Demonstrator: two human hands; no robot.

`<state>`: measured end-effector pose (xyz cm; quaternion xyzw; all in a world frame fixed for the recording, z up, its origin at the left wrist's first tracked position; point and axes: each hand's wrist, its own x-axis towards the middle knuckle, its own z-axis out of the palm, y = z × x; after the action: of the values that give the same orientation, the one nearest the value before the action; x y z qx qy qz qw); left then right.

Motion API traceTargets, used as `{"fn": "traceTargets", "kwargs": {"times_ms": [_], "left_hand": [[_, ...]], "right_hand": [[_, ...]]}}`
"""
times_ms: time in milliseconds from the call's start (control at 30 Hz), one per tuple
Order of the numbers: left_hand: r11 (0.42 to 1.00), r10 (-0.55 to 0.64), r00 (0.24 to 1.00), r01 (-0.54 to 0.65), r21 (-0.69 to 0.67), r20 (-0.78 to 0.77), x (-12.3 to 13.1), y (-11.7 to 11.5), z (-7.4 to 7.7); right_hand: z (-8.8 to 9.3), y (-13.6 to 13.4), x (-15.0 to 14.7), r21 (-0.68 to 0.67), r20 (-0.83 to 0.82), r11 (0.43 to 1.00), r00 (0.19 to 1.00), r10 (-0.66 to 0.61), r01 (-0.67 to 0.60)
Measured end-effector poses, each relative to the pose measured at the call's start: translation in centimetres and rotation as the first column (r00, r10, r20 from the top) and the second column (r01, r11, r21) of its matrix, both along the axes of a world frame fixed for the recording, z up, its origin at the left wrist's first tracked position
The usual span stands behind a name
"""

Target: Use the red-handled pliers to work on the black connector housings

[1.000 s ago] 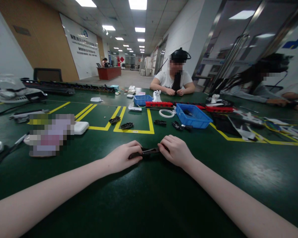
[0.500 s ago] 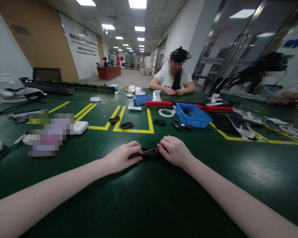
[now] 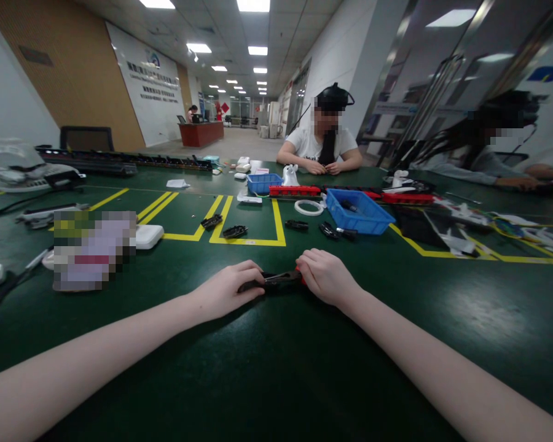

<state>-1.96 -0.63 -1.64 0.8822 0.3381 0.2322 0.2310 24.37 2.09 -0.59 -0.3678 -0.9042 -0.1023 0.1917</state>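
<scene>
My left hand [image 3: 243,282] is closed around the left end of a narrow black piece with a metal strip [image 3: 276,281], low over the table in front of me. The fingers of my right hand [image 3: 322,273] curl over its other end. A bit of red [image 3: 300,276] shows beside my right fingertips; whether it belongs to the black piece I cannot tell. Both palms hide much of what they grip. Beyond my hands lie several small black parts, among them one black part [image 3: 235,231] inside the yellow tape lines.
A blue tray [image 3: 366,216] holds dark parts. Near it are a white ring [image 3: 309,207] and red-and-black strips [image 3: 295,191]. A white case [image 3: 148,236] lies left, beside a blurred flat item. Across the green table [image 3: 203,380] sits a person [image 3: 325,144]; another person is at right.
My right hand has shifted slightly to the right, and a red bit now shows by its fingertips. More of the black piece is uncovered. The left hand has hardly moved.
</scene>
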Motion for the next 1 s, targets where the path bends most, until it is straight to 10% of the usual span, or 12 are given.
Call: {"fn": "traceTargets", "kwargs": {"times_ms": [1000], "left_hand": [[1.0, -0.013, 1.0, 0.013, -0.016, -0.004, -0.08, -0.14, 0.25]], "right_hand": [[0.36, -0.35, -0.08, 0.001, -0.05, 1.0, 0.999, -0.005, 0.005]]}}
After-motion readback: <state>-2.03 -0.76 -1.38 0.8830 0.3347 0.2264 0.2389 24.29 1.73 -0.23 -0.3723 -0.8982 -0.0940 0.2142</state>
